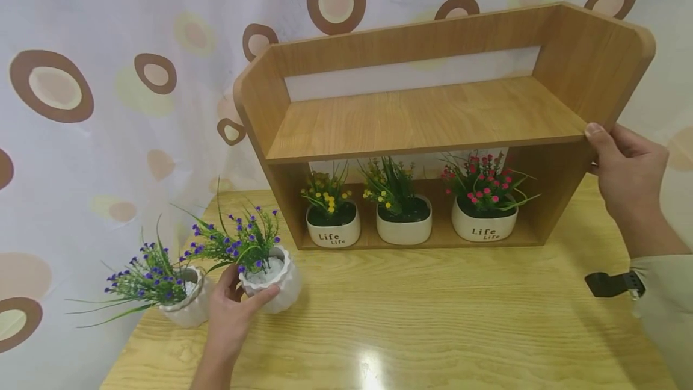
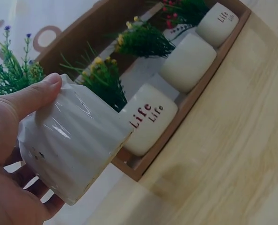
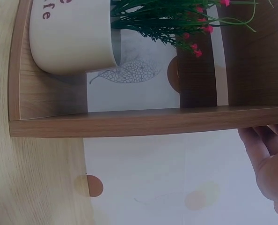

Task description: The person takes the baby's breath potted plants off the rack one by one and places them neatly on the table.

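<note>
My left hand [image 1: 233, 306] grips a white ridged flowerpot [image 1: 289, 284] with purple flowers and white gravel, thumb and fingers around its sides. In the left wrist view the held pot [image 2: 76, 140] is tilted, and its lower edge appears raised off the table. A similar pot with purple flowers [image 1: 189, 306] stands just left of that hand. At the right side panel of a wooden two-tier shelf [image 1: 422, 116], my right hand [image 1: 630, 167] holds on, thumb at the front edge. Its other fingers are partly hidden; the right wrist view shows them [image 3: 256, 145] against the panel's outside.
Three cream pots stand on the shelf's lower level: one with yellow flowers [image 1: 332, 230] at left, another yellow-flowered pot [image 1: 403, 227] in the middle, a pink-flowered pot [image 1: 482, 224] at right. The shelf rests on a wooden table [image 1: 433, 318] before a patterned wall covering [image 1: 119, 155].
</note>
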`<action>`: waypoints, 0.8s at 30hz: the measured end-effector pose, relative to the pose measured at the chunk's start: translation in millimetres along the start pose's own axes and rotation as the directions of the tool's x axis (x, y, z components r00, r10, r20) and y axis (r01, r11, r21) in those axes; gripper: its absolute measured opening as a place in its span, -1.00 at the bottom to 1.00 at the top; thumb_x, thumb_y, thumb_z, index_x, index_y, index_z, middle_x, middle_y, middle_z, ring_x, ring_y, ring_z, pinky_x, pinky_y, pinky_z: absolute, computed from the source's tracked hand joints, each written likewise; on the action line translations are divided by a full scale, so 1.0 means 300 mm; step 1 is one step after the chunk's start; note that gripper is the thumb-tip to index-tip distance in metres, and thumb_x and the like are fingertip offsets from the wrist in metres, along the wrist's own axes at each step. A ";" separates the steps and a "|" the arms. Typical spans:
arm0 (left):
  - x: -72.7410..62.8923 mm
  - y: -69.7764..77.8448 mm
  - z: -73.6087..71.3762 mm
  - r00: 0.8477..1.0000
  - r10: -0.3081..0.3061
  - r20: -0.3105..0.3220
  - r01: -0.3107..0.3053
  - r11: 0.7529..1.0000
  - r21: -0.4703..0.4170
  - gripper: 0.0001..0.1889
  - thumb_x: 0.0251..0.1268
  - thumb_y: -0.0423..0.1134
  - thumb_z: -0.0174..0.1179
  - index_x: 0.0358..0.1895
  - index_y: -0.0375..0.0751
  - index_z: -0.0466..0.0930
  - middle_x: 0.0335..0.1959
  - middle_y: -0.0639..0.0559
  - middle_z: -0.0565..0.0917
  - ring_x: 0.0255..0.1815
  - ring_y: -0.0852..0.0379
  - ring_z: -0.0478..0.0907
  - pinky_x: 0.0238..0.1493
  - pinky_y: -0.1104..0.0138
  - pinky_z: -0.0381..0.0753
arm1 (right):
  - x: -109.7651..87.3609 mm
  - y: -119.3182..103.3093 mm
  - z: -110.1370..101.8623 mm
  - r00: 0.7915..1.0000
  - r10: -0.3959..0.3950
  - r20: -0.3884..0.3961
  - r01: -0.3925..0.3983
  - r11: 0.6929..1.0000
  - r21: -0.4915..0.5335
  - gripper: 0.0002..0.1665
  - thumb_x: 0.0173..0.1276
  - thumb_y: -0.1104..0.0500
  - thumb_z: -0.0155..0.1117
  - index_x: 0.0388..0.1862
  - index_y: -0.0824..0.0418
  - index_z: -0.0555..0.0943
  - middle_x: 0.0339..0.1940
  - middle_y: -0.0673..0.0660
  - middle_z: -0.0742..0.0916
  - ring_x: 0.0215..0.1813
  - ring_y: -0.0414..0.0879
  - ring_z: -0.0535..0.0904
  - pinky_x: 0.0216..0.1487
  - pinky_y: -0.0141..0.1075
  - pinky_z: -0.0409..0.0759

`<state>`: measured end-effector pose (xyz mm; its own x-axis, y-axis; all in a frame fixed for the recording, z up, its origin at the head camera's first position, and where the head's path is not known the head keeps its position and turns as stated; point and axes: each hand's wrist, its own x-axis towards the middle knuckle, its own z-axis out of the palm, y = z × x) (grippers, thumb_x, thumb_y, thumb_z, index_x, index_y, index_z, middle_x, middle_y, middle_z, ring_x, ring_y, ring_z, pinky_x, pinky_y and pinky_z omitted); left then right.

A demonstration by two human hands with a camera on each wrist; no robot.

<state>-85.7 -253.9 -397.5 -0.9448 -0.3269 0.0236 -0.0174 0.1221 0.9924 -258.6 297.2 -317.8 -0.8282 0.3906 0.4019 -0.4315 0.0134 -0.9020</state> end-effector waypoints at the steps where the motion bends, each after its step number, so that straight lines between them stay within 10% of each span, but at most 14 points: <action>1: 0.001 -0.006 -0.004 1.000 0.002 -0.001 -0.002 1.000 0.004 -0.07 0.06 -0.47 0.49 0.50 -0.41 0.15 0.41 -0.24 0.35 0.32 -0.13 0.38 0.11 0.53 0.52 | 0.000 0.001 0.000 1.000 0.001 0.002 -0.001 1.000 0.004 -0.61 0.39 0.19 0.37 0.16 0.26 0.69 -0.21 -0.13 0.79 -0.27 -0.37 0.71 -0.38 -0.56 0.61; 24: 0.011 -0.087 -0.071 0.996 -0.087 0.022 0.085 0.994 0.069 0.07 0.09 -0.37 0.50 0.58 -0.41 -0.06 0.56 -0.32 0.09 0.54 -0.25 0.10 0.48 0.13 0.15 | 0.005 0.004 0.002 1.000 0.017 -0.020 -0.019 0.996 -0.082 -0.62 0.40 0.16 0.36 0.17 0.22 0.70 -0.13 -0.11 0.78 -0.23 -0.39 0.69 -0.33 -0.58 0.60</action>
<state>-81.3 -278.0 -420.8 -0.9466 -0.3159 -0.0651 -0.1203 0.1586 0.9800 -260.6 297.4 -318.3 -0.8282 0.4091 0.3830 -0.3849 0.0816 -0.9194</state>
